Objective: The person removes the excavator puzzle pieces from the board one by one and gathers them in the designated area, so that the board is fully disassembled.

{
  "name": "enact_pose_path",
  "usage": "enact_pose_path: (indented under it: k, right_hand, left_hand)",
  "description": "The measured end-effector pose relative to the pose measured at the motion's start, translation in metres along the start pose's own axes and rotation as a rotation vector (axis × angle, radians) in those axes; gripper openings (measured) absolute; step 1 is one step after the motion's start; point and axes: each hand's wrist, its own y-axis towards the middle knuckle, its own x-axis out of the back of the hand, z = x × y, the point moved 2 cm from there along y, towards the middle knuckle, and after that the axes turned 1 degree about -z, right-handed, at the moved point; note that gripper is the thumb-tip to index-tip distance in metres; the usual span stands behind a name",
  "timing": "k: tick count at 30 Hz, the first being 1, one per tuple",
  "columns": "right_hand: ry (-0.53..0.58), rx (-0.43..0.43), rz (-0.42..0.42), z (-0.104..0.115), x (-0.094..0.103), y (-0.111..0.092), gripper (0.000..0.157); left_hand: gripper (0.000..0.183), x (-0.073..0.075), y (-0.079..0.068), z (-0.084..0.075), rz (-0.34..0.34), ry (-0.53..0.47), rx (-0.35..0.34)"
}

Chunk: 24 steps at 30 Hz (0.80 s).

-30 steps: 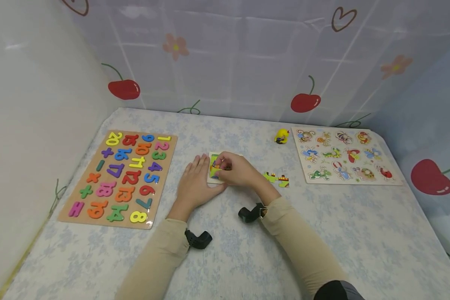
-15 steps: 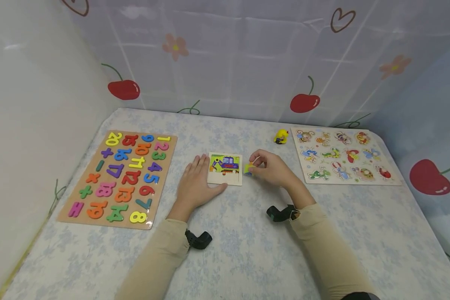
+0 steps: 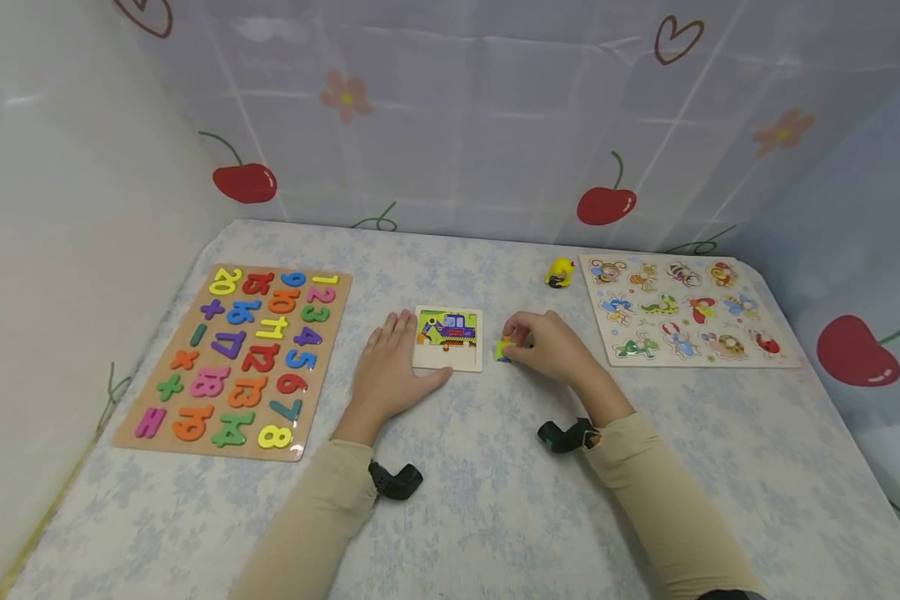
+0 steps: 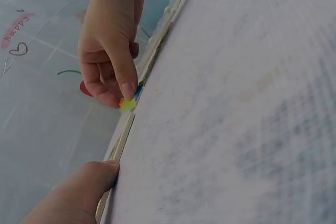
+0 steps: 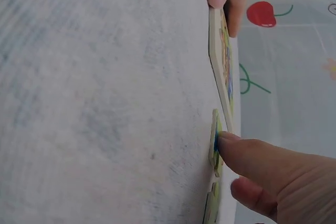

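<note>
A small framed jigsaw board (image 3: 450, 360) lies mid-table. Its upper part shows an excavator picture, and a strip along the bottom is bare pale wood. My left hand (image 3: 390, 367) rests at its left side with straight fingers, the thumb reaching its lower edge. Just right of the board, my right hand (image 3: 547, 346) pinches a yellow-green and blue jigsaw piece (image 3: 503, 350) between thumb and fingers. In the right wrist view another loose piece (image 5: 211, 207) lies close to this hand; from above the hand hides it.
A number board (image 3: 202, 333) lies at the left. An insect puzzle board (image 3: 720, 354) lies at the back right, with a yellow duck figure (image 3: 560, 272) beside it. A printed curtain (image 3: 465, 125) borders the back of the table (image 3: 465, 500).
My right hand has left the board, moved right to the loose pieces and now pinches one there, drawn slightly farther from the board. My left hand has stayed in place.
</note>
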Motion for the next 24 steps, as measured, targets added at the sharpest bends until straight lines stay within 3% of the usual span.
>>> enact_pose_path:
  k: [5, 13, 24]
  right_hand:
    - [-0.096, 0.018, -0.037, 0.002, -0.001, -0.001, 0.018]
    - [-0.009, 0.053, -0.015, 0.007, -0.004, -0.001, 0.021]
    - [0.001, 0.099, -0.031, 0.018, -0.009, 0.007, 0.028]
  left_hand:
    - [0.111, -0.001, 0.0, 0.0, 0.008, -0.004, 0.0]
    - [0.109, 0.001, 0.003, 0.0, 0.017, -0.014, -0.006]
    - [0.062, 0.001, 0.009, -0.007, 0.045, 0.023, -0.042]
